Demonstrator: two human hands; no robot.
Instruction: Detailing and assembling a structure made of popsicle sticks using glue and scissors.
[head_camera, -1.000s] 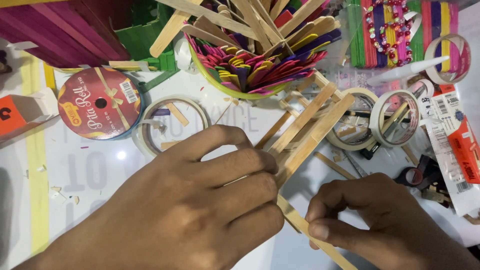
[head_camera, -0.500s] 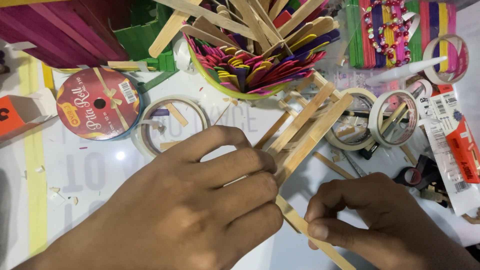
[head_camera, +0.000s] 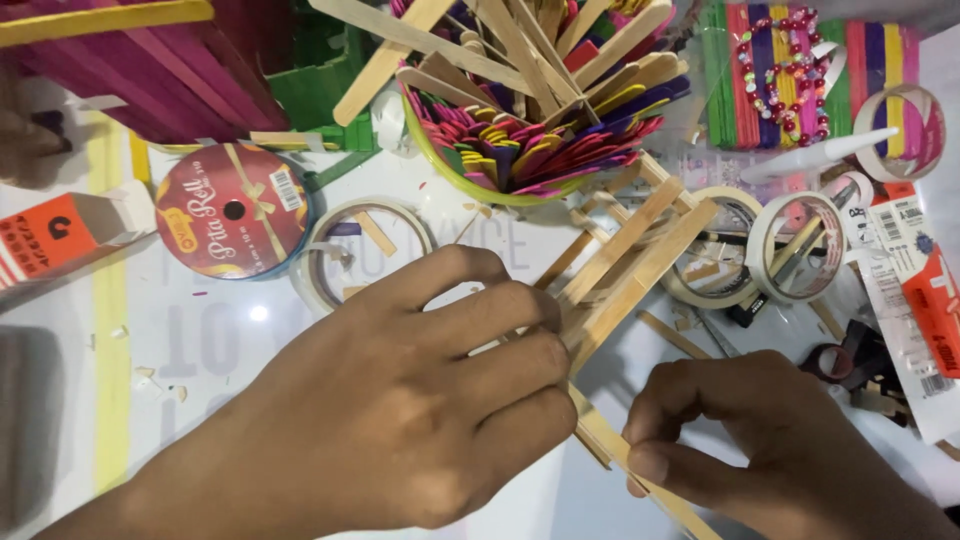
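Head view — one frame, looking down on a white tabletop (head_camera: 120, 330).

Left hand (head_camera: 400, 410): fingers curled and closed over a frame of plain wooden craft sticks (head_camera: 640, 260), gripping it at its middle; the fingertips press on the sticks.

Right hand (head_camera: 770, 440): fingers bent in a pinch, thumb and forefinger closed on the lower stick of the same frame, where it runs down toward the bottom edge.

Frame of sticks: lies slanted between the two hands, upper end reaching up and right toward the bowl, lower end under the right hand. Whether it rests on the table or is lifted cannot be told.

Surroundings — green-rimmed bowl (head_camera: 450, 170) packed with coloured and plain sticks, just above the hands; red ribbon spool (head_camera: 232, 212) to the left; tape roll (head_camera: 365, 250) beside it, another tape roll (head_camera: 795, 245) to the right; orange box (head_camera: 60, 235) at the left edge; magenta stick structure (head_camera: 150, 60) top left; bead string (head_camera: 780, 70) on striped sticks top right; scissors (head_camera: 840, 360) near the right hand.
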